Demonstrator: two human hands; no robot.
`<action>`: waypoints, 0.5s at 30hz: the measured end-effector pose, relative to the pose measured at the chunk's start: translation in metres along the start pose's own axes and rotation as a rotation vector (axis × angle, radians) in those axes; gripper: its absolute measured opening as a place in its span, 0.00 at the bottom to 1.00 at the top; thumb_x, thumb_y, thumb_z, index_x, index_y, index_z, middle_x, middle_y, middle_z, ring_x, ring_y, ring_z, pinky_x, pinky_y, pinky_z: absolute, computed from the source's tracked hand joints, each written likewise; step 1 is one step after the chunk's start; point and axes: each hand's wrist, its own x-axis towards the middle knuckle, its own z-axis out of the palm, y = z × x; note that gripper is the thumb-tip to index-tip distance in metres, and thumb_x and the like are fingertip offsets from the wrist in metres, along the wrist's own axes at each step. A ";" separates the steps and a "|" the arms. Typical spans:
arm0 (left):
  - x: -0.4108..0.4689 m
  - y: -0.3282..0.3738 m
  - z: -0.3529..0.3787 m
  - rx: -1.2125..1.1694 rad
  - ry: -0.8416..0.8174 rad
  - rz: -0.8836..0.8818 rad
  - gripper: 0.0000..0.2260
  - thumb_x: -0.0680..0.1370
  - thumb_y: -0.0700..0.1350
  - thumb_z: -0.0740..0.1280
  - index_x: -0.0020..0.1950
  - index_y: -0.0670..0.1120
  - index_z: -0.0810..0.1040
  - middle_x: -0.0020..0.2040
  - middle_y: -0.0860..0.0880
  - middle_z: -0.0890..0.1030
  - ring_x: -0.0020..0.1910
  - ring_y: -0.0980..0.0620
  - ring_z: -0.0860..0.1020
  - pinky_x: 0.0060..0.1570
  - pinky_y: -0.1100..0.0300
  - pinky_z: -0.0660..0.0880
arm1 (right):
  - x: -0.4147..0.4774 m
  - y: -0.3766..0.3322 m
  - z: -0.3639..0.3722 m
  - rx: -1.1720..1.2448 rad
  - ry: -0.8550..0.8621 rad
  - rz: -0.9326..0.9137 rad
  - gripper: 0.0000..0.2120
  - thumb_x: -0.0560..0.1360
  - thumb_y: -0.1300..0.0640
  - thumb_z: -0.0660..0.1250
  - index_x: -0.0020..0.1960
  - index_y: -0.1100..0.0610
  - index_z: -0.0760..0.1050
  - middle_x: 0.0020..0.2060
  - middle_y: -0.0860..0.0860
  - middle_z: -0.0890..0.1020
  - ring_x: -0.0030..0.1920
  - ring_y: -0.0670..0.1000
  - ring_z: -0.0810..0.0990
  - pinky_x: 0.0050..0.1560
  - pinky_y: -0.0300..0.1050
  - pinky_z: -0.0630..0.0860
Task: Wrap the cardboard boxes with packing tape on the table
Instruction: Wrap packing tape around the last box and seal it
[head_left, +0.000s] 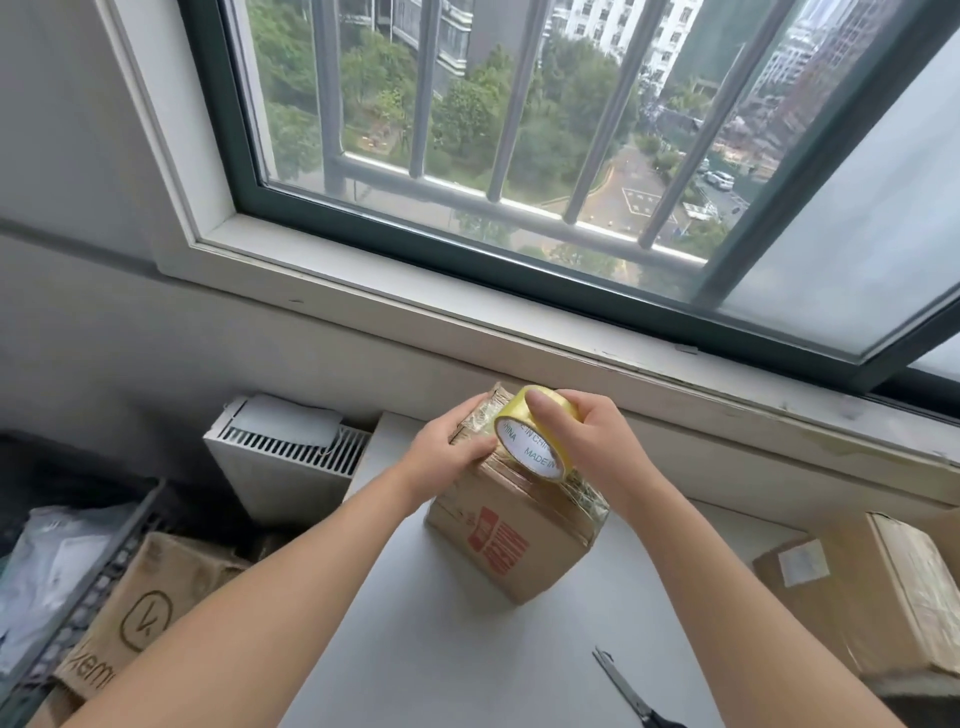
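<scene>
Two hands: both are on the centre box (514, 540), which sits mid-frame on the grey table (467, 654).
Left hand (447, 447): laid over the far left part of the box top with fairly straight fingers, pressing down. It steadies the box and grasps nothing.
Right hand (587, 441): fingers wrapped round the tape roll (530, 449).
Tape roll: yellow with a white core facing the camera. It stands on edge on the box top, just right of the left thumb.
Done: glossy bands of tape cross the top of the centre box and run down over its right end. The wrap looks well under way.
Left to do: the printed front face is bare cardboard. By my judgement the strip from the roll is not yet cut, since the scissors (631, 693) lie untouched at the lower right of the table.
Right box (878, 603): at the right edge of the frame. Its top has a crinkled sheen that may be tape, but I cannot tell whether it is finished.
Lower-left box (150, 608): off the table beside a dark crate (104, 582). Whether it is taped is unclear.
Count: three cardboard boxes, one tape roll, one pair of scissors.
Behind: a white radiator (291, 457) left of centre and a barred window (467, 130) across the top.
</scene>
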 end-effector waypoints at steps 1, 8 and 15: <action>0.000 0.000 0.002 0.007 0.013 0.009 0.28 0.75 0.48 0.70 0.75 0.59 0.73 0.63 0.55 0.84 0.62 0.54 0.82 0.66 0.51 0.77 | 0.000 -0.001 0.000 0.009 0.005 0.007 0.20 0.80 0.41 0.68 0.42 0.57 0.81 0.32 0.50 0.80 0.33 0.49 0.76 0.38 0.46 0.71; 0.000 -0.009 0.004 0.045 0.085 0.043 0.25 0.77 0.48 0.71 0.74 0.55 0.75 0.62 0.54 0.84 0.62 0.53 0.82 0.66 0.47 0.77 | -0.001 -0.010 -0.011 -0.239 0.006 0.059 0.27 0.76 0.32 0.66 0.44 0.58 0.82 0.32 0.54 0.79 0.33 0.49 0.75 0.39 0.46 0.71; 0.001 -0.014 0.005 0.053 0.178 0.042 0.18 0.80 0.41 0.72 0.67 0.58 0.77 0.57 0.61 0.84 0.57 0.63 0.81 0.61 0.61 0.77 | -0.042 -0.010 -0.065 -0.417 -0.023 0.201 0.28 0.78 0.37 0.66 0.35 0.61 0.72 0.25 0.48 0.71 0.25 0.45 0.70 0.34 0.43 0.63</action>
